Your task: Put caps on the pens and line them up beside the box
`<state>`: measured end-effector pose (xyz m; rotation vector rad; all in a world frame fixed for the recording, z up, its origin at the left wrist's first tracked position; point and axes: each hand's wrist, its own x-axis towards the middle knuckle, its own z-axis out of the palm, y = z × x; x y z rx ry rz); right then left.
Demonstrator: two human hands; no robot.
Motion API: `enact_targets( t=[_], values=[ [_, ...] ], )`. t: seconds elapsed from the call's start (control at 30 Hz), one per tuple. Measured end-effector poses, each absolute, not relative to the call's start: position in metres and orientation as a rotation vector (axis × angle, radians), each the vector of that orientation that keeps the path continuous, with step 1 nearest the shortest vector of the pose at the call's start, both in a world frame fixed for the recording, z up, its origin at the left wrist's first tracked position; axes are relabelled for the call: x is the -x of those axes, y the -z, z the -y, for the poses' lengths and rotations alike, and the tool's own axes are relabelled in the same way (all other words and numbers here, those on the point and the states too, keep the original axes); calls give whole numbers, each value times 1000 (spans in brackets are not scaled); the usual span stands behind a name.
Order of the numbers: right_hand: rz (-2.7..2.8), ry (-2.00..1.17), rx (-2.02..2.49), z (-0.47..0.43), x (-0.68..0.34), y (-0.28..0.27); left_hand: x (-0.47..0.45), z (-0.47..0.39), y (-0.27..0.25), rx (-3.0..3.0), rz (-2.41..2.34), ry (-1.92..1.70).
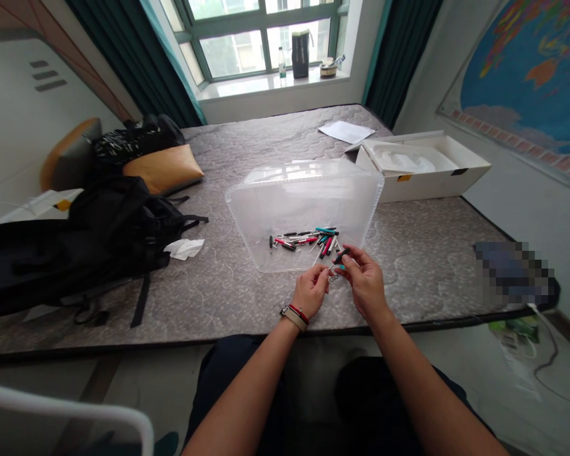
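Observation:
My right hand [367,282] pinches a slim black pen-like piece [342,256] between thumb and fingers. The fingertips of my left hand [310,292] close on the thin pale rod [331,266] at its lower end. A bit of teal shows beneath my right fingers, and small ring-like shapes [333,277] lie between the hands; both are too small to name. Just beyond, a clear plastic bin [304,190] lies with its open side toward me. Several slim black, red, teal and white pen-like pieces [306,239] lie loosely inside it.
A black backpack [118,234], a tan pouch [164,170] and a crumpled tissue [184,249] are on the left. An open white box [427,183] stands behind at right, near a paper sheet [346,131]. The quilted grey surface's front edge [256,339] runs beneath my forearms.

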<state>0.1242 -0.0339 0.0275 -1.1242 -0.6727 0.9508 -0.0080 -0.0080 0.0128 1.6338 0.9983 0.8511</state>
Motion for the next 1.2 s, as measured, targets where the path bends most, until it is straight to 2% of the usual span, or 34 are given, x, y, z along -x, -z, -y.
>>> enact_targets(
  t=[0.43,0.7,1.2],
  values=[
    [934,-963,1191,32,-117,-21,10,4,-7,-1238,-838,-983],
    [851,-1055,1122,34,-116,-21,8,3,-2,-1368,-826,-1027],
    [908,-855,1311,30,-127,-8,8,8,-3,-1648,-951,-891]
  ],
)
